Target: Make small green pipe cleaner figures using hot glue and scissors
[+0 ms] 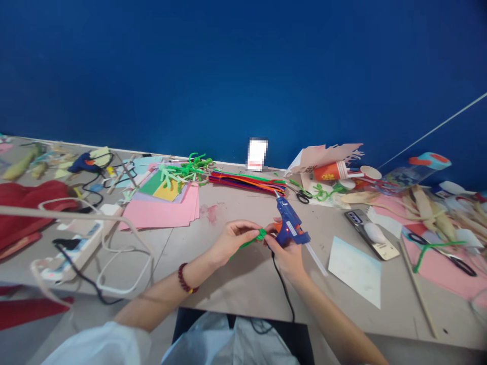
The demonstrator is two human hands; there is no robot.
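Observation:
Above the table's front half, my left hand (238,239) pinches a small coiled green pipe cleaner (261,234) between thumb and forefinger. A straight green tail hangs down from the coil beside my palm. My right hand (286,252) is wrapped round a blue hot glue gun (291,223), its nozzle tilted up and away from me. The thumb and fingertips of that hand also reach the right side of the green coil; whether they press on it I cannot tell. A clear glue stick (316,258) sticks out of the gun's back, and a black cord (283,286) runs down from its handle.
Behind my hands lie bundled coloured pipe cleaners (247,181) and scissors (303,196). Pink paper (163,210) and a white power strip (81,248) with looping cables are left. A pale blue sheet (355,268), a phone (371,234) and a wooden stick (418,289) lie right.

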